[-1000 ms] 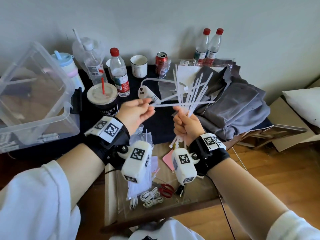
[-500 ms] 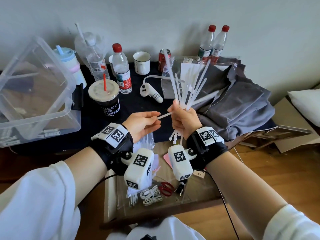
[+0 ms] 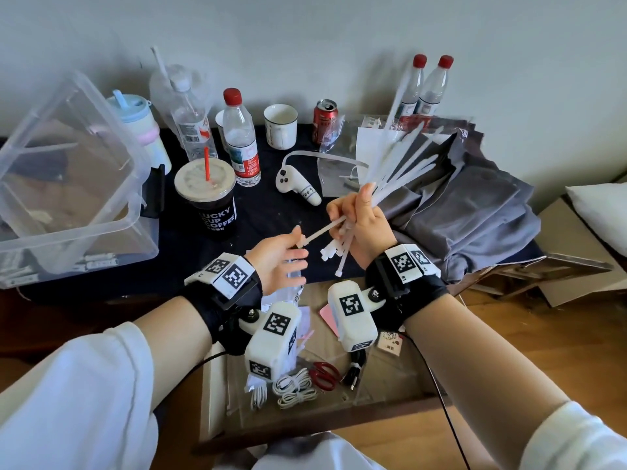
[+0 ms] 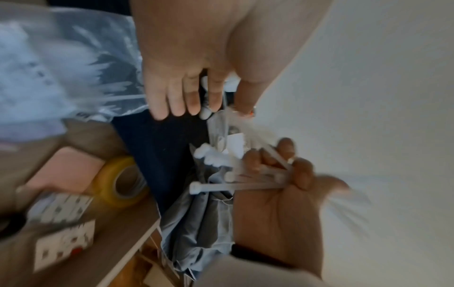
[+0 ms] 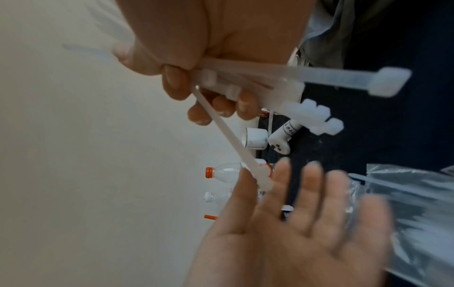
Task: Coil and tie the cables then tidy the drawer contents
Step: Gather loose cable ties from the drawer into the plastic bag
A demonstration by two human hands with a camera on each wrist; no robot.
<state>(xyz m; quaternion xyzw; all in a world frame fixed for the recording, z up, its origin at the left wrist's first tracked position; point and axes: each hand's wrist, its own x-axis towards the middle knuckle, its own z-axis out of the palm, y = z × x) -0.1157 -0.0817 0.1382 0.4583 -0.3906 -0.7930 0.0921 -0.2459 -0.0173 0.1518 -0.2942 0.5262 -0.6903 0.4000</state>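
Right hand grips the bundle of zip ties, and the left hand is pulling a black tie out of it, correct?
Not quite: the single zip tie pinched by the left hand is white, as the head view shows. The right hand does grip the bundle of zip ties.

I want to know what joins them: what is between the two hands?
One white zip tie bridges the gap. The left hand pinches its end; the right hand grips the bundle it comes from. The head view shows it best.
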